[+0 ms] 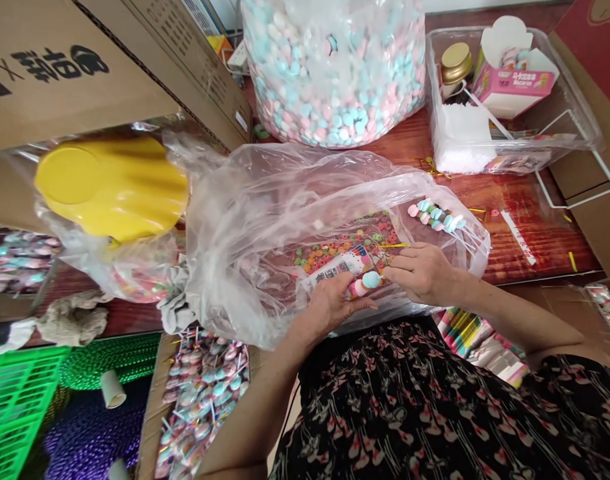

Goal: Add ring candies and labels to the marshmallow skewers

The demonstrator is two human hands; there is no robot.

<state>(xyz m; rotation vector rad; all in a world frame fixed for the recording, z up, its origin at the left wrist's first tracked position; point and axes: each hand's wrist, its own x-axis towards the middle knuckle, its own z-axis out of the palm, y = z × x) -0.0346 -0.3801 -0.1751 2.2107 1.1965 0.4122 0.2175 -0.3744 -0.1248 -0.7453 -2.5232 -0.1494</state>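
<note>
My left hand [335,303] is closed around a short skewer of marshmallow candies [365,284] in pink, white and blue. A clear pouch with printed lettering [342,265] lies against its fingertips; whether the candies are inside it I cannot tell. Just to the right, the fingers of my right hand [422,273] are pinched together, with a thin gold twist tie [392,245] sticking out from them. Under both hands spreads a large clear plastic bag [265,180], with small orange, green and red ring candies [325,250] showing. Several finished-looking candy skewers [437,217] rest on the bag's right part.
A big bag of pastel marshmallows [335,100] stands at the back. A clear plastic bin [515,143] with a gold-lidded jar is at the right. On the left are a yellow bowl [115,190], cardboard boxes [149,60] and a green crate [19,407]. Wrapped skewers [205,393] fill a carton below.
</note>
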